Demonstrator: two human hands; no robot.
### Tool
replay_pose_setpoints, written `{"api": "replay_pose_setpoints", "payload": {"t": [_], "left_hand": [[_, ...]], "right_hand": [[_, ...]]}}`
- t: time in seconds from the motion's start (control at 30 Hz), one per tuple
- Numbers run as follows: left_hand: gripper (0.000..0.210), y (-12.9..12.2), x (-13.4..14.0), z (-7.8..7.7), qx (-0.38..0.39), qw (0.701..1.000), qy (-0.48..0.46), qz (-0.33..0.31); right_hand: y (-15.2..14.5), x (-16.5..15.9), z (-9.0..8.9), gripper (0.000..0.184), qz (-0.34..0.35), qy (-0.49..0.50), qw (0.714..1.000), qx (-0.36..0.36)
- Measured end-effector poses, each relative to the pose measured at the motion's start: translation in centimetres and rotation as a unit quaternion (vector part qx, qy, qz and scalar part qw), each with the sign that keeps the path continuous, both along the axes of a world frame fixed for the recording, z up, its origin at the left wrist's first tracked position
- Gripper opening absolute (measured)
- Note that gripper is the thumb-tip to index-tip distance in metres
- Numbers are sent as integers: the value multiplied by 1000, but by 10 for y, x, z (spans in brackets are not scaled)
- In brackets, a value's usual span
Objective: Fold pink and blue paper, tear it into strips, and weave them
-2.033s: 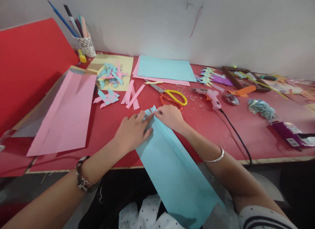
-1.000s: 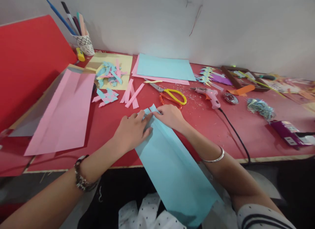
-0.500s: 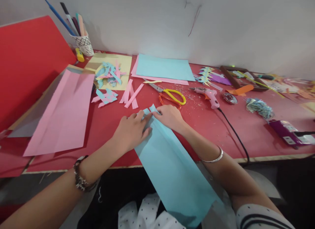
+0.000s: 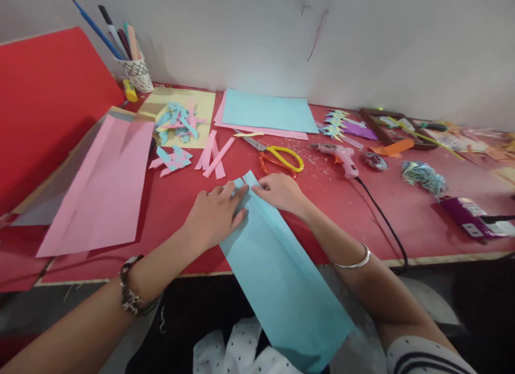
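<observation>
The right hand (image 4: 281,192) has been shifted slightly rightward, curled; its grip cannot be told. The blue sheet (image 4: 284,280) is held on the red table (image 4: 173,191) beneath the spread left hand (image 4: 213,213), long axis slanted, slit end pointed away and leftward.

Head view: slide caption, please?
Left hand and right hand on a blue paper sheet, scissors lying beyond.

head cam | faces forward, down | close above red table (image 4: 426,224)
</observation>
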State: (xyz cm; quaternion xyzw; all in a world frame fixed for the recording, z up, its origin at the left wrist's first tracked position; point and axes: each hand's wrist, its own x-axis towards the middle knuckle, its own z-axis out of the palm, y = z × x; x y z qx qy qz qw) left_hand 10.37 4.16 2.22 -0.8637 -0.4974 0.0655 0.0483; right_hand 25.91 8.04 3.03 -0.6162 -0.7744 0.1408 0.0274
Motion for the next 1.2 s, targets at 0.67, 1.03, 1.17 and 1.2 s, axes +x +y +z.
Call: {"api": "replay_pose_setpoints", "payload": {"t": [0.67,1.03,1.17,1.2], "left_hand": [[36,15,-7,-9,65,994,-82,-40],[45,62,-9,8,-49,964,-259,25],[44,75,-7,8,-150,902,-395,91],[44,76,-8,7,-164,888,-417,105]], "right_hand": [[15,-6,1,30,-11,11,1000,6],[19,2,9,30,21,88,996,10],[17,6,5,30,10,198,980,-2],[17,6,3,30,8,219,976,-6]]}}
